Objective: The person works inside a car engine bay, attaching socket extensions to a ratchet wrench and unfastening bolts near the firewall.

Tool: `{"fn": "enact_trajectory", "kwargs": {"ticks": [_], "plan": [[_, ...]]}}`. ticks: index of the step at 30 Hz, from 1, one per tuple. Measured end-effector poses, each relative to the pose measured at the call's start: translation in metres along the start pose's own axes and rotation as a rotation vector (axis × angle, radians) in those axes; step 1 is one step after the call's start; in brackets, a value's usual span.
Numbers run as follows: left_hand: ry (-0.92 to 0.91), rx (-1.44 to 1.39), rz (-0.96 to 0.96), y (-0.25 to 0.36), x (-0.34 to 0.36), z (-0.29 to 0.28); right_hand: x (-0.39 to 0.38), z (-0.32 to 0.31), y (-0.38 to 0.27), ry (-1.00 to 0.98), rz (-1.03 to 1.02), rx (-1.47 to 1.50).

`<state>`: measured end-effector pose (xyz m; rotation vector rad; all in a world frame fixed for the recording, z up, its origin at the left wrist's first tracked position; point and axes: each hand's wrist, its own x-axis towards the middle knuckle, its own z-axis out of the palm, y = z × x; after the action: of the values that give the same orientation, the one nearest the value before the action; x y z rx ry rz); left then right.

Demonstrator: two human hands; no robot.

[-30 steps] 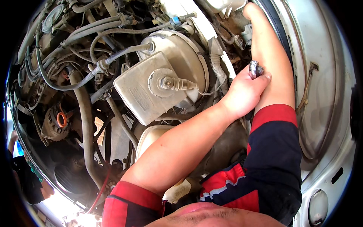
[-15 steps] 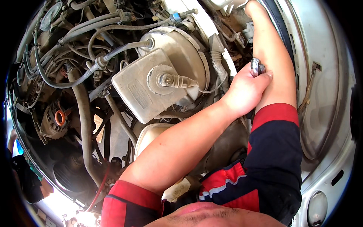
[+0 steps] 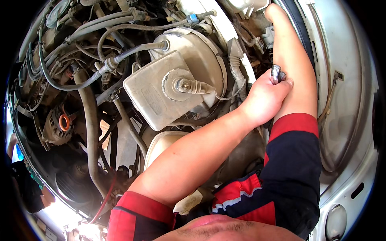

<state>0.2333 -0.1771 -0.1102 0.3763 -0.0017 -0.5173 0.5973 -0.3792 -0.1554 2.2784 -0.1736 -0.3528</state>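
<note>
My left hand (image 3: pixel 267 96) is closed around a shiny metal tool with a rounded head (image 3: pixel 275 74). The head sticks out above my thumb; most of the rest is hidden in the fist. That fist rests close against or just over my right forearm. My right arm stretches past it to the far side of the engine bay, beside the fender edge. Only the wrist end of my right hand (image 3: pixel 274 13) shows; its fingers are out of sight below. A grey connector (image 3: pixel 267 37) sits just left of that forearm.
A beige fluid reservoir (image 3: pixel 155 94) with a capped, wired sensor stands in front of a round brake booster (image 3: pixel 201 56). Hoses (image 3: pixel 89 120) and cables crowd the left. The white fender (image 3: pixel 350 168) borders the right. Part of another person (image 3: pixel 26 184) shows at far left.
The whole view has shifted slightly, with the engine parts a little further right in the picture. My left hand keeps its grip on the metal tool, and my right arm stays stretched out.
</note>
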Motion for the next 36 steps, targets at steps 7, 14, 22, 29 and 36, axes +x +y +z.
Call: {"fn": "enact_trajectory", "kwargs": {"ticks": [7, 14, 22, 29, 36], "plan": [[0.006, 0.043, -0.024, 0.0, 0.0, 0.0, 0.007, 0.0, 0.008, -0.012, -0.014, 0.023], [0.008, 0.047, -0.001, 0.002, 0.0, 0.0, 0.003, -0.002, 0.008, 0.005, -0.037, -0.021], [0.019, 0.063, -0.01, 0.001, 0.0, 0.0, -0.018, -0.011, 0.001, 0.015, -0.011, -0.012], [0.023, 0.028, 0.013, -0.001, 0.001, 0.0, 0.007, -0.002, 0.012, -0.062, -0.046, 0.053], [0.021, 0.036, 0.001, 0.001, 0.0, 0.0, -0.02, -0.015, 0.002, -0.013, 0.005, 0.082]]}}
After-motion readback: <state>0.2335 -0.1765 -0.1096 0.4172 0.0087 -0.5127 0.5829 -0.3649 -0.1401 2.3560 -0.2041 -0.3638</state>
